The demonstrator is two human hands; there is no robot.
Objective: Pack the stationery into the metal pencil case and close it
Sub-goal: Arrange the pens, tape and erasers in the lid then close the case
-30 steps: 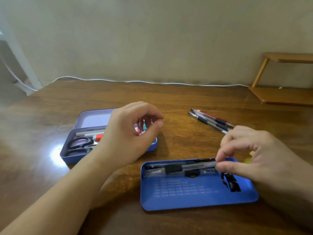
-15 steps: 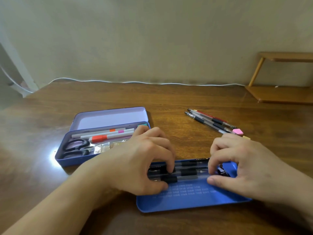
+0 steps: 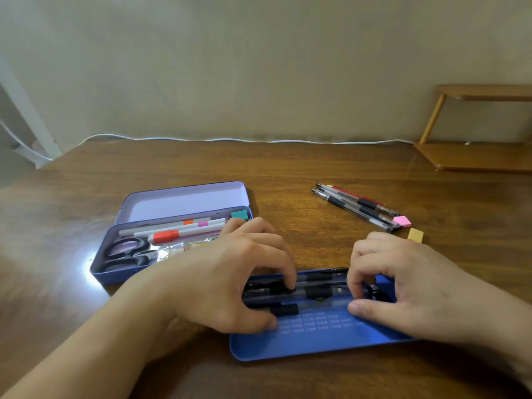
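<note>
Near centre of the worktop, I see both hands down on the clear pens lying in the blue tray. Left hand pinches the pens' left end, fingers curled; right hand pinches the right end, thumb on the tray floor. Long axis runs 9-to-3. Open pencil case sits at 10 o'clock from the left hand, holding scissors and markers. Loose pens and erasers lie at 12 o'clock from the right hand, nearer to it; probably next.
</note>
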